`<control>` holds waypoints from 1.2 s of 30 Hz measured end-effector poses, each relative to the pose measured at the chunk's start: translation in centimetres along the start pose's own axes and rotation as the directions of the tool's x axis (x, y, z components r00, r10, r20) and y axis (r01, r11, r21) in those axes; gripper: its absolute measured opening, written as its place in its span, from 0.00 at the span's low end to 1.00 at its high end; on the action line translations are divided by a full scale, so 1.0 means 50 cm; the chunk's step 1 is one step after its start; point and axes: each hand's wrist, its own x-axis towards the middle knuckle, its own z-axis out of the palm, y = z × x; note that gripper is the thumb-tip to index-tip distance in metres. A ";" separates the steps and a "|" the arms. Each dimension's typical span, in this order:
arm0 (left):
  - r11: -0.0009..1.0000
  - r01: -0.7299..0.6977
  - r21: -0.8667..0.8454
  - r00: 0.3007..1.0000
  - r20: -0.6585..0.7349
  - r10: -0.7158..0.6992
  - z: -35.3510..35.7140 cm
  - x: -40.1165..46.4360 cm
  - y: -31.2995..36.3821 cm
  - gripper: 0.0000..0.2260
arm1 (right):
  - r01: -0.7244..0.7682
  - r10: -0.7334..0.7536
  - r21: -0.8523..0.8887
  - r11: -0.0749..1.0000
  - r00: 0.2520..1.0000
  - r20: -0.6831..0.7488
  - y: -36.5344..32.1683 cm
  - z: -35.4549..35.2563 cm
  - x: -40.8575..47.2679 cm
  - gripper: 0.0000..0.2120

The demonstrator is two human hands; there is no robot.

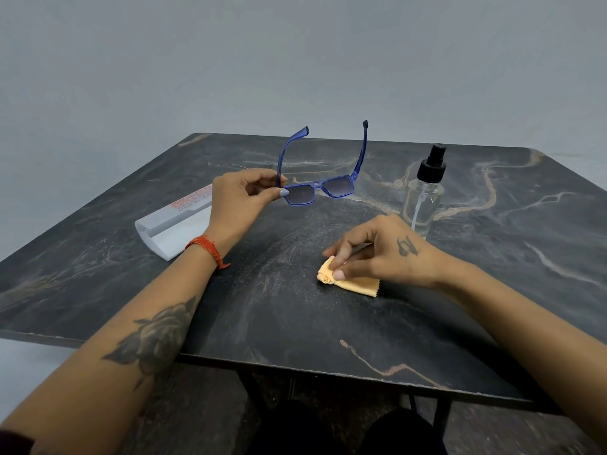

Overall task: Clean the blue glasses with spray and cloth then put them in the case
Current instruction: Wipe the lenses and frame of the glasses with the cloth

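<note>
1. The left hand (241, 197), centre-left of the frame, pinches with closed fingers (262, 183) one corner of the blue translucent plastic glasses (320, 188), held above the dark marbled tabletop (492, 290) with arms unfolded, pointing up.
2. The right hand (384, 251) pinches the crumpled orange cleaning cloth (356, 284) lying on the tabletop, lower centre.
3. The clear plastic spray bottle with black nozzle (423, 195) stands upright right of centre; its liquid level is unclear.
4. The white glasses case (174, 224) lies at left, contents not visible.

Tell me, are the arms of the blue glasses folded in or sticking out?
Sticking out. Both arms of the blue plastic glasses point up and away from the tinted lenses, while the left hand holds one corner of the frame above the dark marble table.
</note>
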 end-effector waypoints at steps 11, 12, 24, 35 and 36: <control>1.000 -0.007 0.017 1.000 -0.005 0.007 -0.002 -0.002 0.001 0.10 | 0.030 -0.025 -0.111 0.993 0.999 0.043 -0.001 0.002 -0.006 0.08; 1.000 -0.007 0.015 1.000 -0.006 0.007 -0.003 -0.002 0.002 0.10 | 0.037 -0.033 -0.115 0.993 0.999 0.041 0.001 0.002 -0.007 0.07; 0.999 -0.020 0.044 1.000 0.006 0.019 -0.003 -0.003 0.004 0.10 | 0.032 0.038 0.296 0.955 0.973 -0.226 -0.001 0.006 -0.005 0.10; 1.000 -0.024 0.002 1.000 0.008 0.024 -0.003 -0.007 0.014 0.10 | -0.064 0.221 0.677 0.733 0.964 -0.149 -0.012 0.005 -0.007 0.09; 1.000 -0.025 -0.001 1.000 0.008 0.025 -0.003 -0.007 0.014 0.10 | -0.060 0.222 0.676 0.734 0.963 -0.156 -0.013 0.005 -0.007 0.08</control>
